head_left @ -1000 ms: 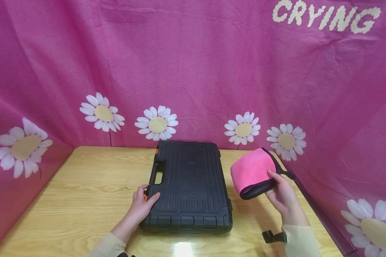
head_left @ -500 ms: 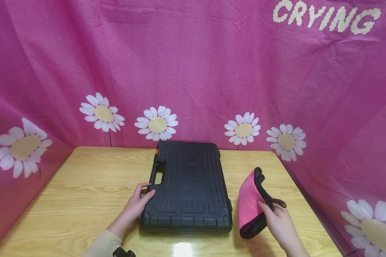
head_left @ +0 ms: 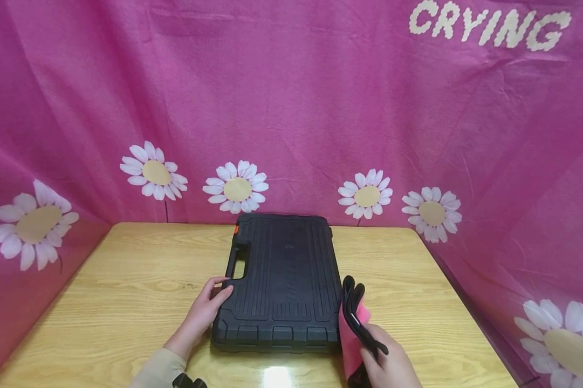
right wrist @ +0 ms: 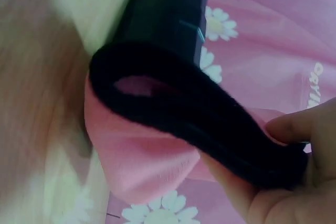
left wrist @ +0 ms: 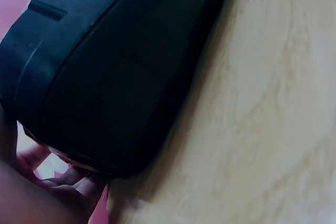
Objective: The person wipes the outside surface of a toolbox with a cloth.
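Note:
A black plastic tool case (head_left: 291,275) lies flat on the wooden table, its carrying handle towards the left and an orange latch near the far left corner. My left hand (head_left: 201,312) grips the near part of its left edge, thumb on top and fingers around the side; the left wrist view has the case's dark side wall (left wrist: 126,93) close up. In my right hand (head_left: 390,358) is a folded pink cloth (head_left: 350,345) with thick black edging, pinched between thumb and fingers. The cloth stands on edge along the case's near right side. Its rolled black border (right wrist: 173,98) faces the right wrist camera.
Behind the table (head_left: 141,269) and at both sides hangs a magenta curtain (head_left: 291,108) printed with white daisies. Bare wood shows left and right of the case. A small black wrist device (head_left: 188,381) sits at the left sleeve.
My right hand has brought the pink cloth left and nearer, from above the right side of the table to beside the case, turning it on edge. The left thumb has shifted slightly outward.

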`<state>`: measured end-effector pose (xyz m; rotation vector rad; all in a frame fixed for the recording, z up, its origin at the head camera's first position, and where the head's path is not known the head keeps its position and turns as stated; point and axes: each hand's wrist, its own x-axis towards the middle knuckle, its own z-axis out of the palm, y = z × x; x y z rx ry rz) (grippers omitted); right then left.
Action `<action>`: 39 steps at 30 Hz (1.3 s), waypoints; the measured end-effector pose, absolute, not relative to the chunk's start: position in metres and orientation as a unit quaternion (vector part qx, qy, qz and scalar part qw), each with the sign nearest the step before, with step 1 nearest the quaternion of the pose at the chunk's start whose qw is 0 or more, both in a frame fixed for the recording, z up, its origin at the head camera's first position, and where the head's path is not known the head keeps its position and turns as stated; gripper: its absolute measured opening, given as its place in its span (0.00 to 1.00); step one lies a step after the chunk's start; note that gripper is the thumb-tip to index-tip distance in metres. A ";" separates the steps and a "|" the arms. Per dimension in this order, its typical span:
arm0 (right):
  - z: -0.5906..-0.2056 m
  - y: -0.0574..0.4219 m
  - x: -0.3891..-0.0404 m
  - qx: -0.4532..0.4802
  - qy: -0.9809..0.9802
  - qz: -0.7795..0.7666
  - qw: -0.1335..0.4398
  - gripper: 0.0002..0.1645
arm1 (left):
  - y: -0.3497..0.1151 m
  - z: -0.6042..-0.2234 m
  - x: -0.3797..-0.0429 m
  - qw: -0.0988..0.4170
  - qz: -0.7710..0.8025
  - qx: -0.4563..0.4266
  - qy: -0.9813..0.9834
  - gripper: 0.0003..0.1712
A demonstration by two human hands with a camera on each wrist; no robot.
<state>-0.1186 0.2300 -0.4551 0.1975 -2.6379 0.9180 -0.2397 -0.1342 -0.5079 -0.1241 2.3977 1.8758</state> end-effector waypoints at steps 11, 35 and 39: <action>-0.466 0.221 -0.124 0.174 -0.934 0.291 0.111 0.21 | -0.134 -0.510 -0.238 0.069 0.667 -0.028 0.742 0.31; -0.449 0.171 -0.151 0.384 -0.883 0.258 0.076 0.18 | -0.138 -0.510 -0.237 0.091 0.675 -0.002 0.732 0.41; -0.443 0.156 -0.154 0.393 -0.883 0.252 0.039 0.14 | -0.138 -0.510 -0.238 0.091 0.676 -0.006 0.731 0.41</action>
